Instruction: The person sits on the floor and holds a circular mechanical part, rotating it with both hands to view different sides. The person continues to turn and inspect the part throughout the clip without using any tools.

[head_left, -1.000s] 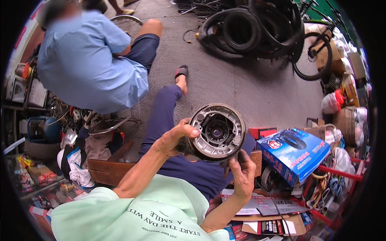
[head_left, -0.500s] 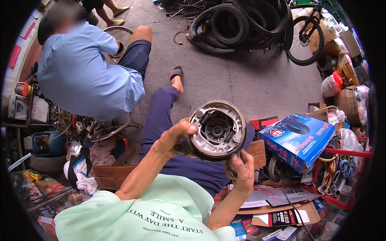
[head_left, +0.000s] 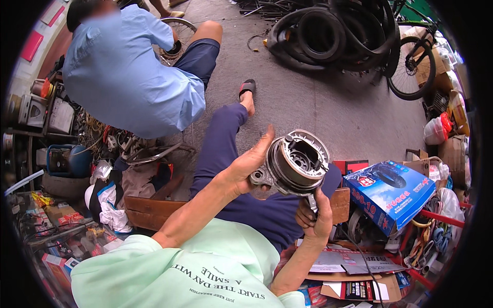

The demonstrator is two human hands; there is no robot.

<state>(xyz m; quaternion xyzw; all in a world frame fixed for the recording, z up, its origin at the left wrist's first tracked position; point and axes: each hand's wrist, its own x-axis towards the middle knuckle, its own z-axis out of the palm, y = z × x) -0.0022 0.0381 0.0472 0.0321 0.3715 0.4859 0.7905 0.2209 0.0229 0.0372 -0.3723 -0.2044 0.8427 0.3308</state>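
My left hand [head_left: 247, 167] grips the left side of a round grey metal drum brake plate [head_left: 297, 164], holding it up over my lap with its open face tilted up and to the right. My right hand [head_left: 314, 218] is below the part, fingers closed around a small metal tool or lever [head_left: 311, 201] that reaches up to its lower edge. My legs in dark blue trousers [head_left: 226, 138] stretch out beneath, one foot in a black sandal [head_left: 247, 88].
Another person in a light blue shirt [head_left: 123, 77] crouches at upper left by a spoked wheel [head_left: 177, 31]. Black tyres [head_left: 334, 33] and a bicycle wheel [head_left: 411, 66] lie at the back. A blue box [head_left: 390, 192] sits right; cardboard [head_left: 349, 262] and cluttered parts surround me.
I have turned the brake plate so that its face tilts more sideways and lifted it slightly. My right hand has stayed under it on the tool.
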